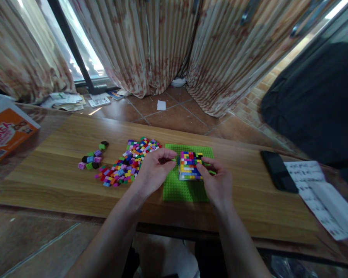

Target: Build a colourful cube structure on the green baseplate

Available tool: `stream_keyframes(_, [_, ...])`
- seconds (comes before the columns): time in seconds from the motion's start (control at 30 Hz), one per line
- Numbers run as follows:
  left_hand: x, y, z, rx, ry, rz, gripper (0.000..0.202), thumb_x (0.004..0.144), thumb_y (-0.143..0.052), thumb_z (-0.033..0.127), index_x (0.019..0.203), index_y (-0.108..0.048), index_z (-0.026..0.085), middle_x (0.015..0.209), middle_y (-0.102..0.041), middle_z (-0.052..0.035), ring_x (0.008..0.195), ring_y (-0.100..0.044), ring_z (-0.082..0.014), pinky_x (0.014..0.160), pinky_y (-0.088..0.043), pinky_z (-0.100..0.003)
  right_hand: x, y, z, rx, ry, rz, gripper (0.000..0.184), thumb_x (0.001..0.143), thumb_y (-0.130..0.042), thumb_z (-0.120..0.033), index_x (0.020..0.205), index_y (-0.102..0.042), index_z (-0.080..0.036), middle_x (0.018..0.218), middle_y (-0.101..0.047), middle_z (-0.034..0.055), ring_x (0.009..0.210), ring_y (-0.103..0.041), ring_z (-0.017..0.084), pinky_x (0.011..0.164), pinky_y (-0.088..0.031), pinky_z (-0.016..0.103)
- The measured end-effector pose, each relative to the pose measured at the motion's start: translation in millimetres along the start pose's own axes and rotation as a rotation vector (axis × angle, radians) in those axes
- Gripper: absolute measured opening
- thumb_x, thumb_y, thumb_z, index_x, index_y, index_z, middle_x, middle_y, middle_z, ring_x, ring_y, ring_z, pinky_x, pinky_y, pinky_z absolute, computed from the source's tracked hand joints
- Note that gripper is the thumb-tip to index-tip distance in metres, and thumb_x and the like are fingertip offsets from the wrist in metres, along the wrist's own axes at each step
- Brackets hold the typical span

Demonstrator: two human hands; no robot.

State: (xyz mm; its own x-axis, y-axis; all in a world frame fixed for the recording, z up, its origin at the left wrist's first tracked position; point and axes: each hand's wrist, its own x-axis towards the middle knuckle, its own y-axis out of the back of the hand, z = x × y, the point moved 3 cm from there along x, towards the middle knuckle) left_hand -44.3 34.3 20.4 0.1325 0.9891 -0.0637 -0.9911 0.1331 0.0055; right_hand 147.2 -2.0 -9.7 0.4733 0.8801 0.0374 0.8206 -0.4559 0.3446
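A low block of multicoloured toy building bricks (188, 166) stands on a green studded baseplate (176, 193). My left hand (154, 169) hovers at the block's left side. Its thumb and fingers are apart, and I see nothing between them. At the opposite side my right hand (219, 183) has its thumb on the block's near right part and its fingers around the far right corner, gripping it. That hand covers part of the block's right edge. Left of the baseplate spreads a pile of small loose bricks (121, 172), partly hidden behind my left hand.
Several larger bricks (90, 159) lie farther left on the wooden table (55, 170). A black phone (279, 172) rests at the right, beside papers with writing (306, 173). An orange and white package (8, 133) is at the far left. Curtains (150, 50) hang beyond the table.
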Motion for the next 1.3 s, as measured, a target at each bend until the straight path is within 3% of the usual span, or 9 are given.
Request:
stream_keyframes(0.47, [0.6, 0.4, -2.4, -0.024, -0.009, -0.007, 0.014, 0.066, -0.067, 0.013, 0.080, -0.068, 0.016, 0.076, -0.068, -0.0007, 0.072, -0.061, -0.0139, 0.076, -0.049, -0.030, 0.7, -3.2, -6.8, -0.010, 0.050, 0.051, 0.037, 0.069, -0.073, -0.044, 0.092, -0.072, -0.016, 0.085, -0.073, 0.0086, 0.069, -0.065, 0.018, 0.059, -0.055, 0.031])
stream_keyframes(0.9, [0.5, -4.0, 1.2, -0.022, 0.011, -0.051, 0.013, 0.067, -0.066, 0.009, 0.078, -0.068, 0.016, 0.074, -0.068, 0.0001, 0.072, -0.062, -0.0137, 0.075, -0.050, -0.030, 2.4, -4.8, -2.2, -0.033, 0.023, 0.036, 0.036, 0.071, -0.071, -0.044, 0.093, -0.072, -0.016, 0.090, -0.073, 0.0090, 0.074, -0.066, 0.020, 0.069, -0.056, 0.037])
stream_keyframes(1.03, [-1.5, -5.1, 1.6, -0.010, 0.026, -0.050, 0.014, 0.068, -0.068, 0.011, 0.081, -0.069, 0.015, 0.077, -0.068, -0.0008, 0.072, -0.061, -0.0131, 0.073, -0.050, -0.029, 1.0, -3.7, -5.0, 0.036, 0.021, 0.027, 0.035, 0.070, -0.071, -0.044, 0.091, -0.072, -0.016, 0.086, -0.073, 0.0073, 0.073, -0.066, 0.019, 0.069, -0.054, 0.034])
stream_keyframes(1.2, [-4.1, -6.6, 0.7, -0.068, 0.080, -0.070, 0.016, 0.068, -0.069, 0.012, 0.084, -0.068, 0.015, 0.079, -0.068, -0.0012, 0.068, -0.061, -0.0118, 0.065, -0.050, -0.026, -3.6, 7.5, -14.9, 0.187, 0.073, 0.188, 0.032, 0.077, -0.066, -0.046, 0.087, -0.071, -0.016, 0.078, -0.071, 0.0045, 0.067, -0.063, 0.016, 0.064, -0.051, 0.030])
stream_keyframes(1.3, [-5.2, -8.9, 2.4, -0.114, 0.047, -0.097, 0.016, 0.070, -0.070, 0.014, 0.086, -0.069, 0.015, 0.081, -0.069, -0.0022, 0.070, -0.062, -0.0121, 0.066, -0.051, -0.026, -9.7, 7.2, -21.8, 0.207, 0.146, 0.138, 0.025, 0.080, -0.067, -0.041, 0.085, -0.071, -0.018, 0.080, -0.072, 0.0034, 0.071, -0.065, 0.016, 0.068, -0.052, 0.030])
